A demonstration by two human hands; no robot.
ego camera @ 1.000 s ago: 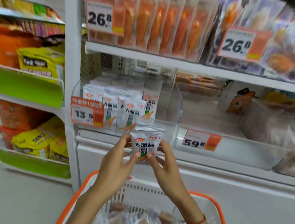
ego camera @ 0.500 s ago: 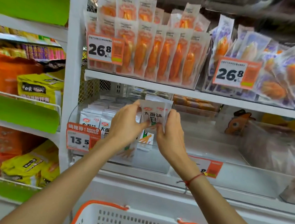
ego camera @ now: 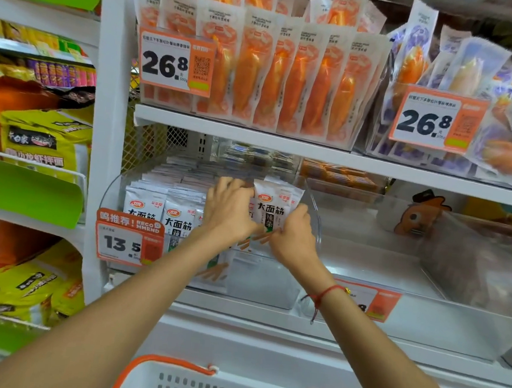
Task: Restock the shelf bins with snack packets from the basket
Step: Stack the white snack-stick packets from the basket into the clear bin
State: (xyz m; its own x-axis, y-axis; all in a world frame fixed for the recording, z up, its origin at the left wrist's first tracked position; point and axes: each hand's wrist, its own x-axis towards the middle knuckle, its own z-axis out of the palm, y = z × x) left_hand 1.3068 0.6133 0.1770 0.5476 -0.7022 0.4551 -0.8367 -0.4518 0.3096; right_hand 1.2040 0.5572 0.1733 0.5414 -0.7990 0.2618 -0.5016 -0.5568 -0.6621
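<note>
Head view: left hand (ego camera: 229, 214) and right hand (ego camera: 292, 238) both pinched white packets (ego camera: 270, 209) over clear bin (ego camera: 314, 217); placing step; next, seat upright beside right row.

White shelf (ego camera: 366, 267) carries clear bin (ego camera: 271, 282); price tags clipped.

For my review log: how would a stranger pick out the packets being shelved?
Find the 13.5 price tag on the clear bin. Above its right half, both hands hold white packets. Unlike the rows beside them, these stand raised, gripped by fingers.
</note>
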